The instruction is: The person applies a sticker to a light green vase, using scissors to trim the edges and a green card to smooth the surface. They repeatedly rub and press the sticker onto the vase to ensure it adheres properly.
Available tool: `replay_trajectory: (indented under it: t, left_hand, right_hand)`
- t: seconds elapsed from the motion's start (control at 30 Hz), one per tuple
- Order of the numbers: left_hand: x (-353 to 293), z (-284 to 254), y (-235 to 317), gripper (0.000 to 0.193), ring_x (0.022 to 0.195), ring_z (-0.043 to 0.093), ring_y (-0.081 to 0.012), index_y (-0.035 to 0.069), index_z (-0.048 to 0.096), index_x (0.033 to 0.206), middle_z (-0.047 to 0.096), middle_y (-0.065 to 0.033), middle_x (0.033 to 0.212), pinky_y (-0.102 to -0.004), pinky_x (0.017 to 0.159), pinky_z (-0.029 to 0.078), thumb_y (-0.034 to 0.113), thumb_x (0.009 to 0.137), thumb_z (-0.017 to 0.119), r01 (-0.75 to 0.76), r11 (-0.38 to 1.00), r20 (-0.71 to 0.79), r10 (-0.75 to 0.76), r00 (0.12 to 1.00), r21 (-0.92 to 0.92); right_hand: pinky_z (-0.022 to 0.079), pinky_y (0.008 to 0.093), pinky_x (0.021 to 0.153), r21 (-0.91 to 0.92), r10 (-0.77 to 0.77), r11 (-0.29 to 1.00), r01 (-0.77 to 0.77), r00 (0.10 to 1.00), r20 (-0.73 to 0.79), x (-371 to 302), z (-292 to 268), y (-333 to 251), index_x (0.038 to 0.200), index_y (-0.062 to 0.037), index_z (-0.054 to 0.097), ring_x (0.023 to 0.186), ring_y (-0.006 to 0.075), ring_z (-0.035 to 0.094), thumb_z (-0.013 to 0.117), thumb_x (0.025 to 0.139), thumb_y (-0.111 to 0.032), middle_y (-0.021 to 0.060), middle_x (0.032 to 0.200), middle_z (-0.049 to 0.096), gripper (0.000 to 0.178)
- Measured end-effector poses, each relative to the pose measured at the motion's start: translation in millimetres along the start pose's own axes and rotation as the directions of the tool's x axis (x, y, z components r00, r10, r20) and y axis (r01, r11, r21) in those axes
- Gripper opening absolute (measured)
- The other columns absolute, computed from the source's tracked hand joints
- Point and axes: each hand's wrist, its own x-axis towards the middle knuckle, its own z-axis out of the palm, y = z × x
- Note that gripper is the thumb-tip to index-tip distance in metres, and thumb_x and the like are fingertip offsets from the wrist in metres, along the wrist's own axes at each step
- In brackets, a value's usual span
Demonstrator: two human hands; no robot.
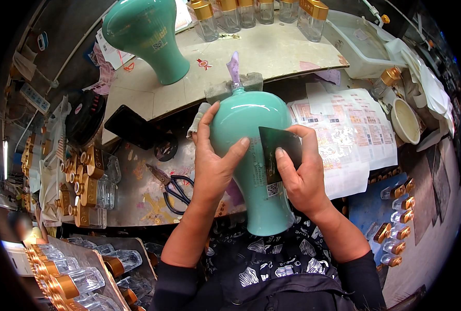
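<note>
A glossy turquoise vase-shaped bottle (248, 116) leans across the bench edge, its narrow neck away from me and its wide foot near my lap. Lilac cloth or paper (233, 67) sticks up at the neck. My left hand (215, 145) grips the bottle's left shoulder, thumb lying on the front. Between the thumb and fingers of my right hand (302, 171) is a thin dark green flat scraper (277, 150), held against the bottle's right front. Just below it a small square printed code (273, 189) shows on the glaze. The scraper hides part of the surface.
Another turquoise bottle (145, 39) stands on the far board (230, 54), beside gold-capped glass bottles (228, 15). Black-handled scissors (173, 189) and a black phone (130, 127) lie left. Printed transfer sheets (350, 137) and a bowl (406, 121) are right. More glass bottles (80, 280) crowd the lower left.
</note>
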Motion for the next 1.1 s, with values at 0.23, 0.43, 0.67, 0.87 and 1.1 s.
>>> replay_trajectory:
  t: [0.23,0.43,0.67,0.87,1.1]
  left_hand:
    - [1,1,4,0.078,0.126,0.048,-0.0239,0.006,0.035,0.150,0.043,-0.0144,0.136,-0.0369,0.108,0.041,0.018,0.085,0.076,0.002,0.993,0.036,0.003,0.999,-0.121]
    - [0,-3,-6,0.082,0.127,0.047,-0.0253,0.009,0.034,0.152,0.040,-0.0148,0.135,-0.0365,0.109,0.040,0.015,0.082,0.077,-0.025,0.998,0.035,0.027,0.999,-0.053]
    - [1,-3,-6,0.086,0.127,0.046,-0.0256,0.010,0.032,0.153,0.039,-0.0150,0.135,-0.0378,0.109,0.040,0.014,0.080,0.078,-0.011,0.999,0.047,0.013,0.999,-0.048]
    - [1,-2,-2,0.086,0.126,0.046,-0.0259,0.009,0.033,0.152,0.039,-0.0155,0.134,-0.0378,0.109,0.040,0.015,0.080,0.079,0.002,0.995,0.057,0.003,0.998,-0.100]
    - [1,-4,-4,0.086,0.129,0.045,-0.0258,0.009,0.032,0.152,0.037,-0.0155,0.139,-0.0378,0.110,0.040,0.016,0.080,0.079,-0.007,0.999,0.053,0.009,0.999,-0.046]
  right_hand:
    - [0.052,0.0310,0.072,0.164,0.214,0.962,-0.216,0.976,0.030,1,-10,-2,0.124,-0.0012,0.044,0.079,0.0159,0.065,0.060,0.094,-0.008,0.0120,0.089,0.067,0.035]
    - [0.053,0.0290,0.070,0.073,-0.111,0.992,0.106,0.992,0.064,22,-24,-9,0.119,-0.0053,0.056,0.080,0.0137,0.066,0.066,0.091,-0.005,0.0081,0.093,0.069,0.030]
    - [0.055,0.0388,0.073,-0.111,-0.291,0.939,0.327,0.922,0.257,50,-27,0,0.118,-0.0072,0.059,0.083,0.0359,0.069,0.068,0.087,-0.008,0.0170,0.096,0.069,0.032]
    - [0.054,0.0405,0.074,-0.126,-0.297,0.935,0.332,0.926,0.235,56,-27,-5,0.119,-0.0068,0.056,0.089,0.0375,0.069,0.066,0.088,-0.008,0.0179,0.098,0.068,0.033]
    - [0.054,0.0432,0.078,-0.155,-0.211,0.953,0.262,0.934,0.287,57,-29,-6,0.123,-0.0065,0.052,0.093,0.0396,0.069,0.065,0.091,-0.011,0.0225,0.105,0.067,0.035]
